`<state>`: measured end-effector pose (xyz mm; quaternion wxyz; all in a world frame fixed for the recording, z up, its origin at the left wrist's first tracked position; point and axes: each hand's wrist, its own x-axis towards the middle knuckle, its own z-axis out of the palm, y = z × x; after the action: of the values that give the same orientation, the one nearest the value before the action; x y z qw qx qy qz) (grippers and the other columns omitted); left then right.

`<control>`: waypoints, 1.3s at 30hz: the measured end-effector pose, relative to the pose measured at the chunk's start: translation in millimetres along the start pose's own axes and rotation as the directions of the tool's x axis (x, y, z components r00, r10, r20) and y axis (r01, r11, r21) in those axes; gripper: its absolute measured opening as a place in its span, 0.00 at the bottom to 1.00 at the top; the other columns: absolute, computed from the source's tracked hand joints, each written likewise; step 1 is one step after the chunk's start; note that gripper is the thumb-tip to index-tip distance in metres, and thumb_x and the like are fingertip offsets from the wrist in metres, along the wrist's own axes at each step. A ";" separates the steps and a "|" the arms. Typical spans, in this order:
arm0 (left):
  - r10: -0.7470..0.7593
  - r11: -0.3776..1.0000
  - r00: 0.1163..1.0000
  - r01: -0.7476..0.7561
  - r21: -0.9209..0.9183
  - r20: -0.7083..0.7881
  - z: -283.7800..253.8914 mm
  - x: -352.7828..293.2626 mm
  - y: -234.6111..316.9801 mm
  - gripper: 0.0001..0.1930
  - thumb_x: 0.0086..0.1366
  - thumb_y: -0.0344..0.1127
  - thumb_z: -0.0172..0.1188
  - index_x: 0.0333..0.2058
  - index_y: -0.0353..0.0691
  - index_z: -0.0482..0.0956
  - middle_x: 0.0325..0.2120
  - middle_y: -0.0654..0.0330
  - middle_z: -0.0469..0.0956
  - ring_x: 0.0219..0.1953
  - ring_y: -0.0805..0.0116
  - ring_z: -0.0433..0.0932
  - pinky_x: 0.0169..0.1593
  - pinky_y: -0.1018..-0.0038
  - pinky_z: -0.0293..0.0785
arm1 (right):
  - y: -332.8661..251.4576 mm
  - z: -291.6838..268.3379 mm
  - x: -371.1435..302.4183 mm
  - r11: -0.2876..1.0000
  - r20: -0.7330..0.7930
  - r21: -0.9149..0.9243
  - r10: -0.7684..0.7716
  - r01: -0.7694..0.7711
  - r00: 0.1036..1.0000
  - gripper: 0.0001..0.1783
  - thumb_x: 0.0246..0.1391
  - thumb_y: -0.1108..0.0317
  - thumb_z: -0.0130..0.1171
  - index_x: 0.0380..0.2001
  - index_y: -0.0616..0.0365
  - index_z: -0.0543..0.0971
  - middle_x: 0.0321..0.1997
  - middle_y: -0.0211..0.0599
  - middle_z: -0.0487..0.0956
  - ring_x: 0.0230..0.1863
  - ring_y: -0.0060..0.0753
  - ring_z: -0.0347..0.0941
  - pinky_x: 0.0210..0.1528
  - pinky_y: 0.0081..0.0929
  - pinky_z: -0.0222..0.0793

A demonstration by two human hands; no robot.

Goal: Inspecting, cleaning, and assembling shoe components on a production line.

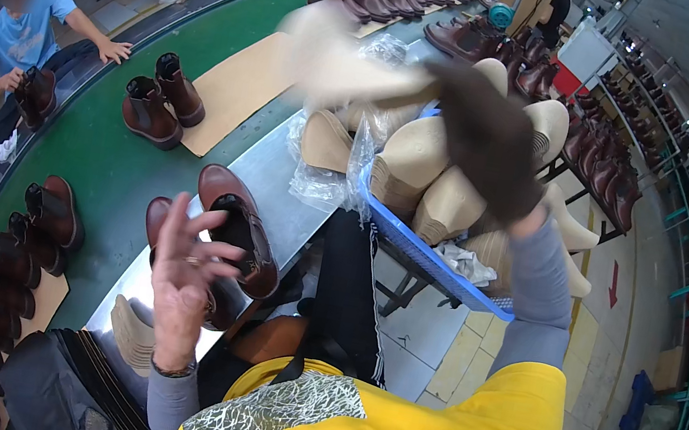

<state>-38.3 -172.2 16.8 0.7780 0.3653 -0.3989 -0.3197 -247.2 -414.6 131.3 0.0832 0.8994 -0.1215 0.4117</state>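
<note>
Hands spread apart, beige piece past basket rim.

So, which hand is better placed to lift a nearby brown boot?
Probably your left hand: it's open, apparently empty, by a boot. Your gloved right hand holds a pale insole near the blue basket.

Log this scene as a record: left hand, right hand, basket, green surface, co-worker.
Left hand: bare, open, fingers spread in front of the nearest brown boot; contact unclear
Right hand: dark-gloved, holding a blurred beige insole-shaped piece
Blue basket: stacked beige insoles
Green surface: more brown boots, cardboard sheets
Co-worker: light blue shirt, one hand on a boot
</note>
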 end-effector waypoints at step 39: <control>0.387 0.898 0.682 -0.127 0.420 -0.620 -83.2 -79.2 62.5 0.20 0.55 0.24 0.66 0.47 0.30 0.75 0.43 0.55 0.80 0.44 0.68 0.78 0.52 0.73 0.71 | -6.9 81.1 -18.5 0.999 0.053 -0.052 0.016 -0.013 0.998 0.26 0.53 0.82 0.48 0.56 0.54 0.73 0.54 0.40 0.78 0.52 0.42 0.76 0.52 0.31 0.71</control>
<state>7.9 -50.6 3.1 0.8309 0.5265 -0.1777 0.0286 -198.5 -425.5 64.4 0.1002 0.9066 -0.1408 0.3850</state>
